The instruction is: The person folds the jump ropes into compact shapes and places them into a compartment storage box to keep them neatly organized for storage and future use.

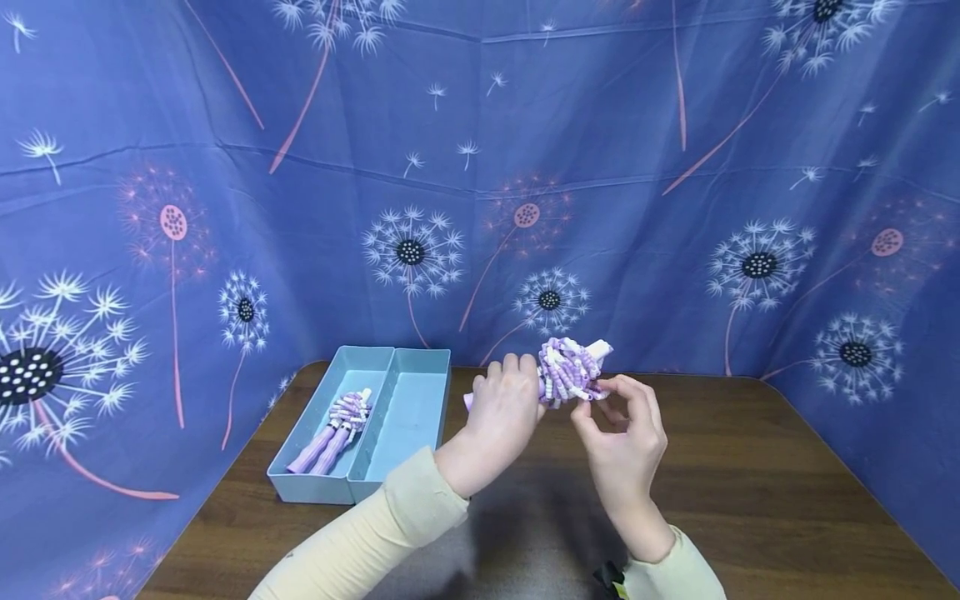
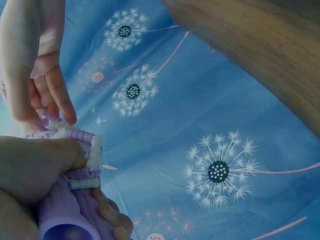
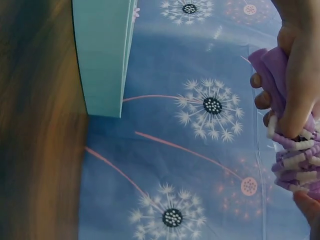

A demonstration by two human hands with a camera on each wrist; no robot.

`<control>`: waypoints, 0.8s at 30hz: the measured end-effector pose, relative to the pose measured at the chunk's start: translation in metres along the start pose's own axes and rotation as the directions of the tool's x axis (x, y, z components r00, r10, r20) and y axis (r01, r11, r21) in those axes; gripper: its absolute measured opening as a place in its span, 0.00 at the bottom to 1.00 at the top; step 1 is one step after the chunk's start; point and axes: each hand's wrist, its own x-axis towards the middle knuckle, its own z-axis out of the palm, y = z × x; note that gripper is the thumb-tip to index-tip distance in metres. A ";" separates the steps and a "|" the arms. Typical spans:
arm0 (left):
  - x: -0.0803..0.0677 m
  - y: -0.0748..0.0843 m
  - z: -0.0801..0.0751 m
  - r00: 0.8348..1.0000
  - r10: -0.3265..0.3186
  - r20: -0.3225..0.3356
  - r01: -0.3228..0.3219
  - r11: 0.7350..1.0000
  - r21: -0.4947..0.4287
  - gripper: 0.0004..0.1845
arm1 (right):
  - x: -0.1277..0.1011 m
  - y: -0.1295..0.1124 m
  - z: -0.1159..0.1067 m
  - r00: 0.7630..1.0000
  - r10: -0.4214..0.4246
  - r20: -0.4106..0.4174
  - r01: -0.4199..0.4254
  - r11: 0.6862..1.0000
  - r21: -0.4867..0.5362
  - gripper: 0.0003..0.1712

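Above the brown table I hold a coiled jump rope of purple and white beads. My left hand grips its purple handles, fingers curled round them just below the beads. My right hand pinches the beaded cord at the bundle's right side with thumb and fingertips. In the left wrist view the beads sit against my left thumb, with the right hand above them. The right wrist view shows the left hand wrapped round the handles and the beads beneath.
A light blue two-compartment tray stands at the table's back left. Its left compartment holds a second purple jump rope; the right one shows only its bare floor. Blue dandelion-print cloth walls the table on three sides.
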 end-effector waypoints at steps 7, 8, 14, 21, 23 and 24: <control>-0.001 -0.001 0.001 1.000 -0.012 0.002 0.012 1.000 -0.014 0.24 | 0.000 -0.011 0.009 0.994 -0.002 -0.108 0.015 0.993 0.118 0.18; -0.002 -0.001 0.001 1.000 -0.014 0.006 0.014 1.000 -0.015 0.24 | -0.001 -0.010 0.010 0.993 -0.018 -0.117 0.031 0.993 0.110 0.18; -0.004 -0.002 0.002 1.000 -0.012 0.001 0.012 1.000 -0.020 0.23 | -0.002 -0.003 0.014 0.974 -0.131 -0.184 0.150 0.984 0.093 0.11; -0.004 -0.004 0.002 1.000 0.001 -0.024 -0.001 1.000 -0.021 0.23 | 0.002 0.001 0.016 0.945 -0.224 -0.239 0.253 0.963 0.098 0.06; -0.003 -0.004 0.002 1.000 -0.001 -0.016 0.000 1.000 -0.022 0.24 | 0.000 0.004 0.014 0.952 -0.216 -0.218 0.242 0.965 0.102 0.04; -0.003 -0.005 0.002 1.000 -0.001 -0.009 0.000 1.000 -0.024 0.24 | -0.002 0.006 0.013 0.959 -0.202 -0.198 0.227 0.967 0.112 0.04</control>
